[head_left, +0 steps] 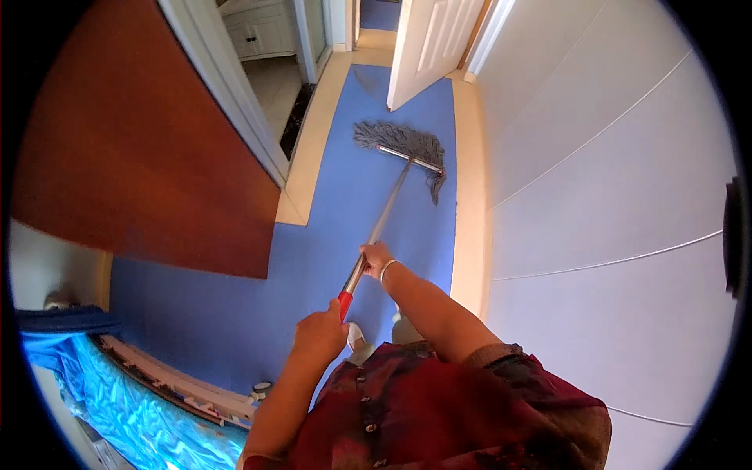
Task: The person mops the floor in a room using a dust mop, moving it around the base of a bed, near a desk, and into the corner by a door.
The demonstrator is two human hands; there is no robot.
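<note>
A long-handled mop (388, 207) runs from the middle of the frame up to the upper centre, its silvery pole slanting away to the right as it rises. The left hand (319, 334), just left of centre and lower down, is curled around the pole's red grip (345, 303), fingers folded in. The right hand (375, 259) is wrapped around the bare metal further up, near the centre; a pale bracelet (387, 270) circles that wrist.

At the upper centre the grey, stringy mop head (401, 139) lies fanned out on the blue floor (345, 188) — most of its strands above the metal bar (395, 153), with one tuft trailing below the bar's right end. A cream border (470, 204) edges the floor on the right, beside a pale panelled wall (580, 188).

A white door (435, 47) stands ajar at the top, above the mop head and apart from it. A large red-brown panel (149, 149) fills the upper left, with a white cabinet (261, 33) beyond it. Shiny turquoise fabric (145, 403) spreads across the lower left; a dark red patterned shirt (446, 399) fills the bottom centre — a light shoe (356, 336) shows just above it.
</note>
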